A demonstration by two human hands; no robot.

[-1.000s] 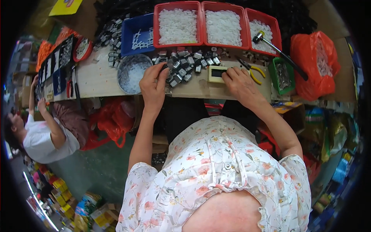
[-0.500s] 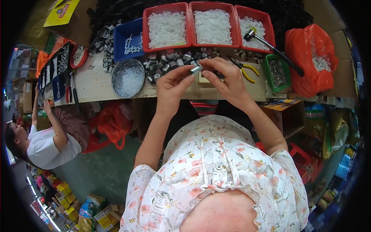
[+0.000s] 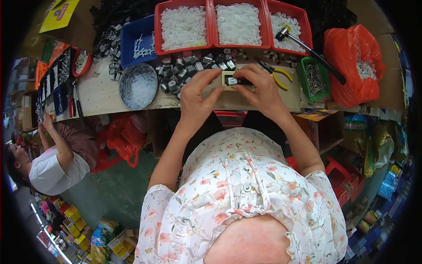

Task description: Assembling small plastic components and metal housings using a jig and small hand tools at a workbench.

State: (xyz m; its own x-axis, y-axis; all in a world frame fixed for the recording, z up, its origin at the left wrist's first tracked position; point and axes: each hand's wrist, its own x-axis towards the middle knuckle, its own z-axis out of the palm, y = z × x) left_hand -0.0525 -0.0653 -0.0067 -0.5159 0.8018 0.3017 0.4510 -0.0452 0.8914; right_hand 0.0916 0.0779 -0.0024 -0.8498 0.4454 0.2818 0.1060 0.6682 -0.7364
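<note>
My right hand [image 3: 262,91] pinches a small black-and-silver part [image 3: 232,81] between thumb and fingertips. The part lies against a cream-coloured block [image 3: 225,74] on the bench; whether it sits in a recess I cannot tell. Just left of the block, my left hand [image 3: 196,93] is curved with thumb and fingers apart and nothing visible between them. Beyond that hand spreads a pile of small black and silver parts [image 3: 176,73]. Yellow-handled pliers [image 3: 279,77] lie to the right of my right hand.
Red trays [image 3: 212,26] of white plastic pieces line the back, with a hammer [image 3: 307,49] across the right one. A metal bowl [image 3: 138,87] and blue tray [image 3: 127,48] stand left. A green basket [image 3: 303,77] and red bag [image 3: 356,90] stand right. Another person [image 3: 59,165] works at far left.
The silver piece, held between both hands above the bench, has gone down to the block. My left hand has let go and moved slightly away. The view has shifted a little.
</note>
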